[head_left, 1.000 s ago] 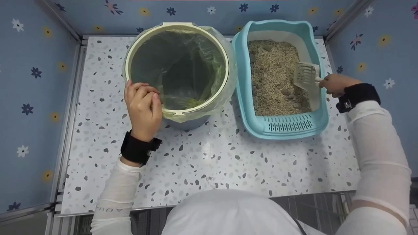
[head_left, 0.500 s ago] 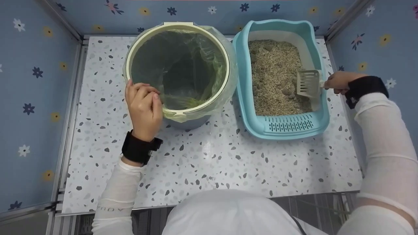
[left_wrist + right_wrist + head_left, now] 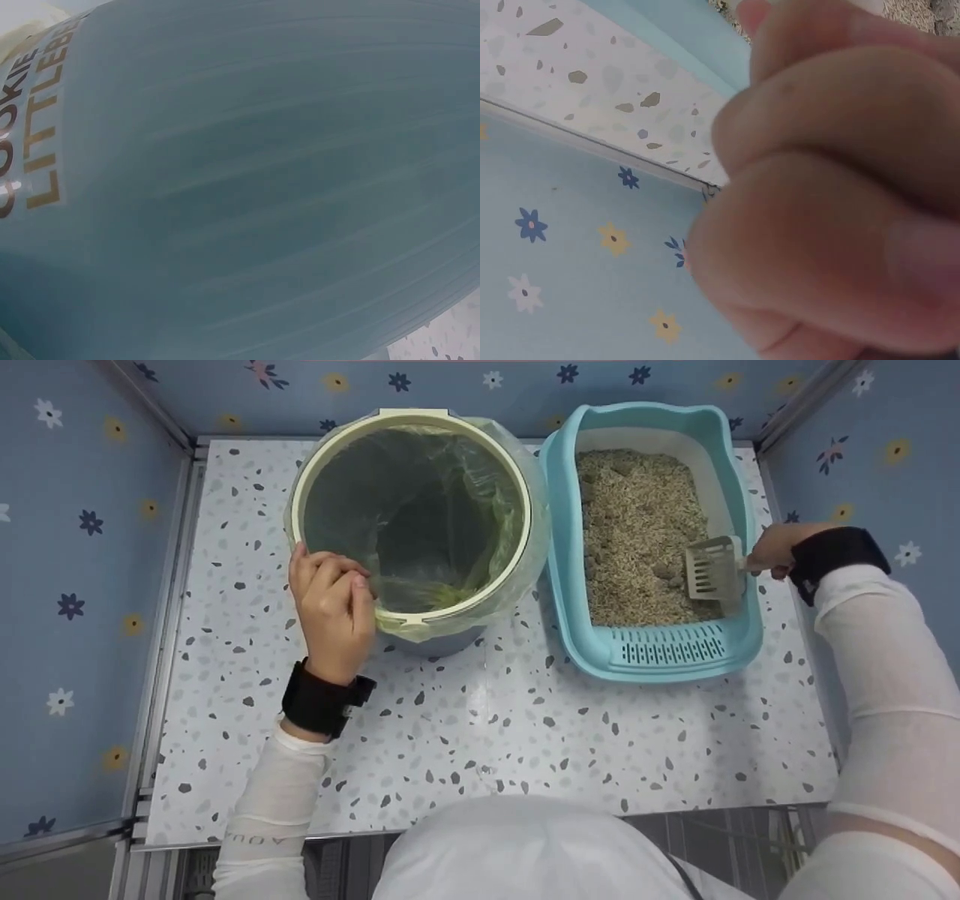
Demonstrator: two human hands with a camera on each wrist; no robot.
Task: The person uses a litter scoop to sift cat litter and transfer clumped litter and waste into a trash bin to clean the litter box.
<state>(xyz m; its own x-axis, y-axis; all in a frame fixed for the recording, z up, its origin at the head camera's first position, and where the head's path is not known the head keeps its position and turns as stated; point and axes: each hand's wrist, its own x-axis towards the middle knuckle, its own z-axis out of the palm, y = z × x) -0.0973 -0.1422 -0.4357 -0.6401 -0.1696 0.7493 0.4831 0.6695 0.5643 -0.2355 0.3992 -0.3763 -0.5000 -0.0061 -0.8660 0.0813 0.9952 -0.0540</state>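
Scoop handle (image 3: pixel 743 563) — mostly hidden by right fingers (image 3: pixel 772 549), bin lettering (image 3: pixel 40 142) — cut off

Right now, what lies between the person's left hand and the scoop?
The head view shows, from left hand to scoop: the open bin with its translucent bag, then the blue tray's left wall and grainy litter.

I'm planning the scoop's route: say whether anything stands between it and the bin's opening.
Two edges block the scoop sideways: the litter box's left wall, then the bin's right rim with its bag folded over. The left hand, at the bin's front-left rim, is off the direct line.
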